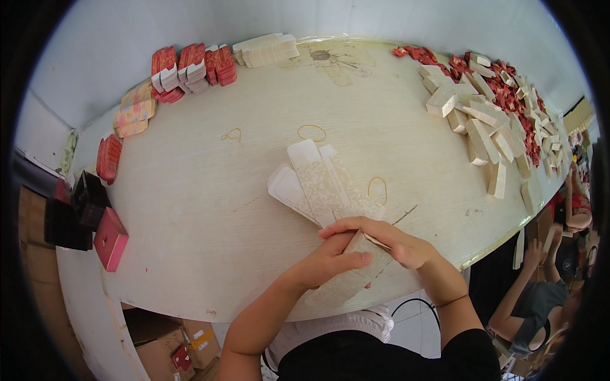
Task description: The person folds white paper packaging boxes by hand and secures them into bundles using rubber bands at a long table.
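My left hand (329,262) grips a cream patterned paper carton (340,285), its thumb lying across the upper face. The carton is tilted and spread into a box shape near the table's front edge. Cupped around its far end is my right hand (388,235), the palm beside an end flap and the fingers reaching over to my left hand. Just beyond both hands, several flattened cream cartons (317,183) lie fanned out and overlapping on the pale table (190,228). My fingers hide part of the held carton's end.
Rubber bands (378,190) lie around the flat cartons. Formed cream boxes (483,138) and red packets (512,95) are heaped at right. Red carton stacks (190,66) and a cream stack (264,50) line the back. A pink box (111,240) stands at left. Another person (533,305) sits at right.
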